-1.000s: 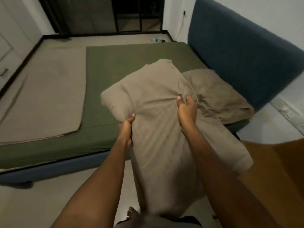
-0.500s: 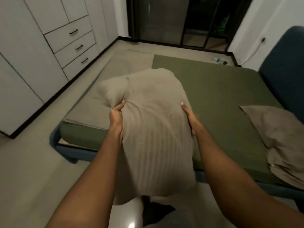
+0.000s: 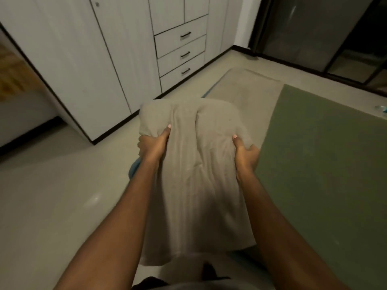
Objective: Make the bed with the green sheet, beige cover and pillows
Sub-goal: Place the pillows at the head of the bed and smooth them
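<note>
Both hands: left hand [image 3: 154, 146] and right hand [image 3: 245, 158] were apart, clamped on the pillow [image 3: 199, 174].
Pillow: hung between them, unplaced.
Done: green sheet [image 3: 324, 164] lay spread, right of hands.
Left: I judged pillow placing, plus beige cover [image 3: 240, 88] beyond hands.

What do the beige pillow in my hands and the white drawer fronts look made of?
Beige pillow: soft matte woven cloth, perhaps cotton; it creases and dents where gripped. White drawer fronts: likely laminated board, smooth satin finish, faint vertical grain.
</note>
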